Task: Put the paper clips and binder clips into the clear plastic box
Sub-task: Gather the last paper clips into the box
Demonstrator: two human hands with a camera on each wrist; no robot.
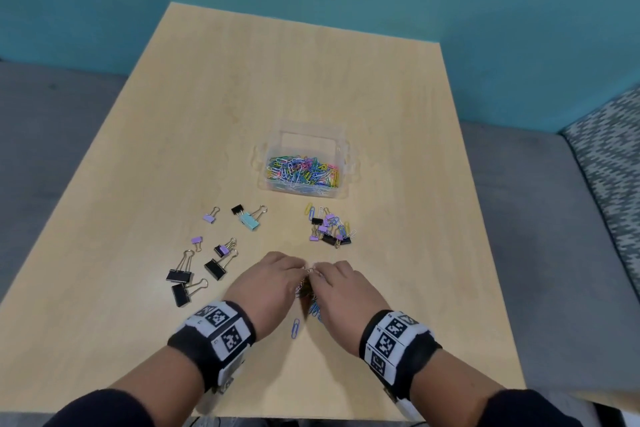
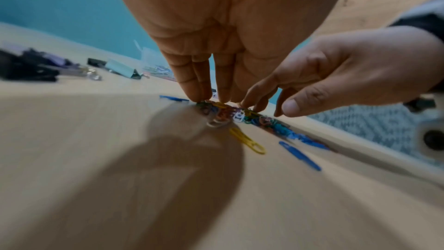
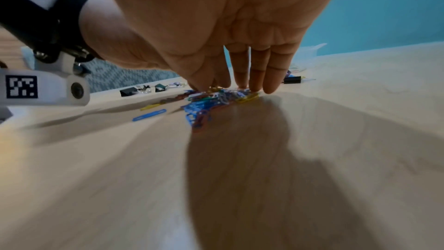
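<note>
both hands herd a heap of paper clips near the table edge

the left hand [image 1: 273, 279] and the right hand [image 1: 341, 291] sit side by side on the pale wooden table [image 1: 346, 80], fingers straight and pointed down, tips pressing on a small heap of mixed-colour wire paper clips [image 2: 242, 116] between them. neither hand grips anything; they look to be raking the heap together so it can be scooped in one go. a single blue paper clip [image 1: 295, 329] and a yellow paper clip [image 2: 247, 141] lie loose just beside the heap, likely strays that will need a second pass.

the clear plastic box [image 1: 341, 146] stands open further out on the table, well apart from the hands, its floor already covered with coloured clips. just in front of it lies a small mixed cluster of clips [image 1: 330, 227], purple, black and wire ones. to the left, scattered black, purple and pale blue binder clips [image 1: 221, 246] lie untouched on the wood. so the job seems partly done: loose clips first, bulkier binder clips later.
</note>
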